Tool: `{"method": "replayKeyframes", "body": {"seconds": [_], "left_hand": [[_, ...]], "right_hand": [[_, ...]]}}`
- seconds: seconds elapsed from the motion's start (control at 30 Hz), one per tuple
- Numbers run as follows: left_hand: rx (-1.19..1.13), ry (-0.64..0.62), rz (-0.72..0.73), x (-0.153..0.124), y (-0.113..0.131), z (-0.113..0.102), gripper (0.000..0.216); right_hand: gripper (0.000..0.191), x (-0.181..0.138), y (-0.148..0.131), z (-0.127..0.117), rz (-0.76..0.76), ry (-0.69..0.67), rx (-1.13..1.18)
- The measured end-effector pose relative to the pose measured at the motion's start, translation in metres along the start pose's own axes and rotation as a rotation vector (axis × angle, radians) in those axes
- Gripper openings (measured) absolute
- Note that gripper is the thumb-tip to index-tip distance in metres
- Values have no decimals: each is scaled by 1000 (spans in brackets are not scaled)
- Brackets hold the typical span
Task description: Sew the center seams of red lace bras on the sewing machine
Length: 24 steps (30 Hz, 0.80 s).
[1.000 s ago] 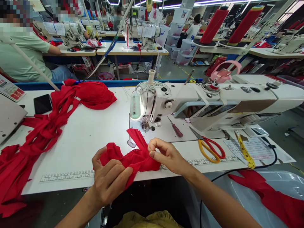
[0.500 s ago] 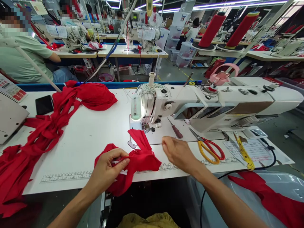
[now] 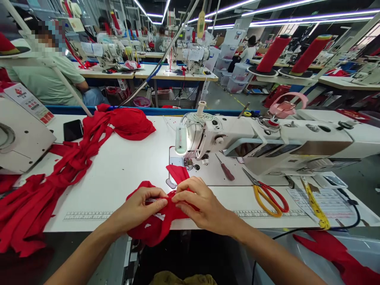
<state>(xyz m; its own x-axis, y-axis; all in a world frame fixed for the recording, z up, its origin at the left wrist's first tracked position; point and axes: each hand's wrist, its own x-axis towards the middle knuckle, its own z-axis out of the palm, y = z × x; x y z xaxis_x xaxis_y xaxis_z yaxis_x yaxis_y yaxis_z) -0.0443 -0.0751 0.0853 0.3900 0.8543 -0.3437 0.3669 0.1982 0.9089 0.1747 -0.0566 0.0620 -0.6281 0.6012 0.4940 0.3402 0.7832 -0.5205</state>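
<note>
The table (image 3: 136, 170) bears a sewing machine (image 3: 283, 134), 1 black phone (image 3: 73, 130) and heaped fabric (image 3: 73, 167). A red cloth (image 3: 148, 233) overhangs its edge.

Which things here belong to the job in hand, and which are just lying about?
In use: red fabric, pinched by left hand and right hand; probably the sewing machine beyond it.

Likely just lying about: scissors, maroon-handled tool, black phone, tape measure.

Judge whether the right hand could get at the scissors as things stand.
Probably yes: the scissors lie uncovered on the table, handles toward its near edge. The right hand would likely first have to leave the red cloth.
</note>
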Motion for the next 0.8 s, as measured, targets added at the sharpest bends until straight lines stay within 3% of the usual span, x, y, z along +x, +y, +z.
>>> {"method": "replayKeyframes", "body": {"seconds": [0.3,0.5,0.8], "left_hand": [[-50,-19,-17,-1,-4,0,21],[-24,46,17,-1,-4,3,14],[4,91,0,-2,1,11,15]], "right_hand": [[10,4,-4,1,40,-97,86],[15,5,-8,7,167,-38,295],[14,-1,-6,13,227,10,338]]}}
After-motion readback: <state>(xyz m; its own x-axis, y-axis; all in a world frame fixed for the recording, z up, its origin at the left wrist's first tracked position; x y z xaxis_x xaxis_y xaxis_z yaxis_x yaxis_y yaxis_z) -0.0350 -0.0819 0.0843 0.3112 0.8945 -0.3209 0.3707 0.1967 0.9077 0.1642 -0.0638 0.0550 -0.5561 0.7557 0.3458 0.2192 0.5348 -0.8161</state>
